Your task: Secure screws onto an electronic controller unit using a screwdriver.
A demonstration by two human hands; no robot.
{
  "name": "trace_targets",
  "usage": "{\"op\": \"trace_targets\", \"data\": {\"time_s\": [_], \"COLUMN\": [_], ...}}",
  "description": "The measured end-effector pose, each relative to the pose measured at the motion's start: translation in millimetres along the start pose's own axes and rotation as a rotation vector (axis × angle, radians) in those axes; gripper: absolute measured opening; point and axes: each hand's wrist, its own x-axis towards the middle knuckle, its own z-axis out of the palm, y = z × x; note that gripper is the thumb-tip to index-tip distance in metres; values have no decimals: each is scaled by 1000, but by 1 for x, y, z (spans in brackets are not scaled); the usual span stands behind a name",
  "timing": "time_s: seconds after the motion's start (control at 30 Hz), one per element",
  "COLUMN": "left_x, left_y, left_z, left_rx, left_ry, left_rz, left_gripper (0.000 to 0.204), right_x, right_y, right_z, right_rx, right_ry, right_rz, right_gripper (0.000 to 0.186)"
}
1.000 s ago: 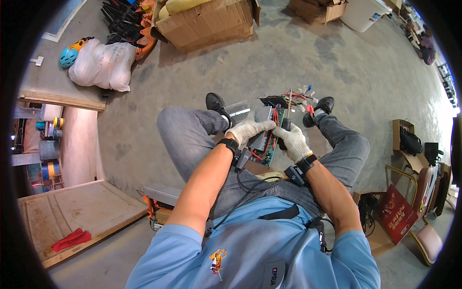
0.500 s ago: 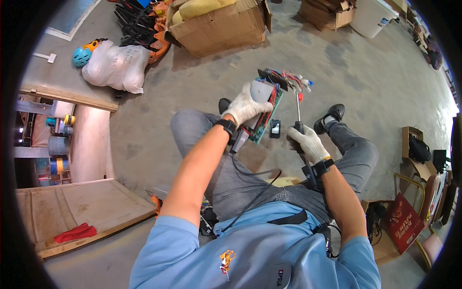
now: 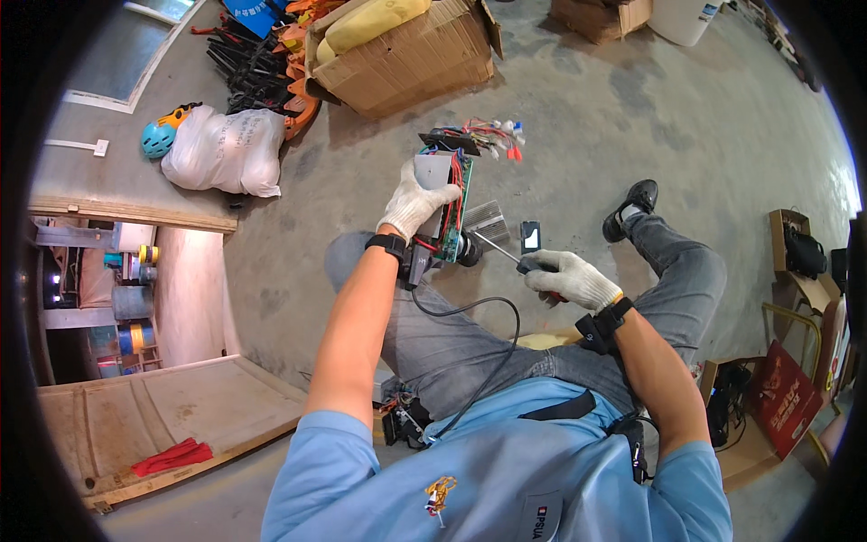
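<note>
Gloved in white, my left hand (image 3: 417, 206) grips an electronics unit with a grey metal casing (image 3: 433, 169) and a green circuit board (image 3: 459, 203) along its right side. Red wires run beside the board. A bundle of loose wires with connectors (image 3: 492, 135) sticks out at the far end, by a black plate (image 3: 449, 142). My gloved right hand (image 3: 576, 280) is closed round the handle of a screwdriver (image 3: 495, 246); its shaft points left toward the unit's near end. Whether the tip touches anything I cannot tell. Beyond the shaft shows a finned metal piece (image 3: 489, 219).
A small black device (image 3: 530, 237) lies on the floor between my legs. A black cable (image 3: 515, 316) loops from the unit across my lap. Farther off are a cardboard box (image 3: 411, 68) and a white sack (image 3: 226, 149); a wooden panel (image 3: 244, 388) stands at left.
The unit and my left hand have shifted left. The screwdriver has swung from pointing away at the wires to pointing left, low beside the board. The finned piece has come into sight.
</note>
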Motion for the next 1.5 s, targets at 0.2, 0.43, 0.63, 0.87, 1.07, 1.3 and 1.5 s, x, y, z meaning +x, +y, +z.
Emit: {"op": "trace_targets", "data": {"time_s": [0.2, 0.43, 0.63, 0.87, 1.07, 1.3, 1.5], "left_x": [-3, -14, -11, -13, -13, -14, -11], "left_y": [-15, -1, 2, -1, -1, 8, -3], "left_z": [6, 7, 5, 6, 6, 4, 3], "left_rx": [58, 50, 75, 38, -10, 44, 5], "left_ry": [-17, -37, -61, -58, -53, -53, -79], "left_rz": [-10, 5, -24, -3, -23, -44, -31], "left_gripper": [114, 112, 114, 118, 116, 115, 118], "right_x": [14, 18, 24, 23, 20, 20, 21], "right_y": [7, 12, 3, -1, -5, -9, -8], "right_z": [8, 20, 25, 30, 31, 28, 29], "right_rx": [121, 95, 94, 65, 73, 52, 57], "right_ry": [-58, -65, -17, 7, 15, 49, 45], "right_rz": [32, -13, -2, -3, 2, 9, 13], "right_gripper": [52, 56, 54, 55, 54, 57, 57]}}
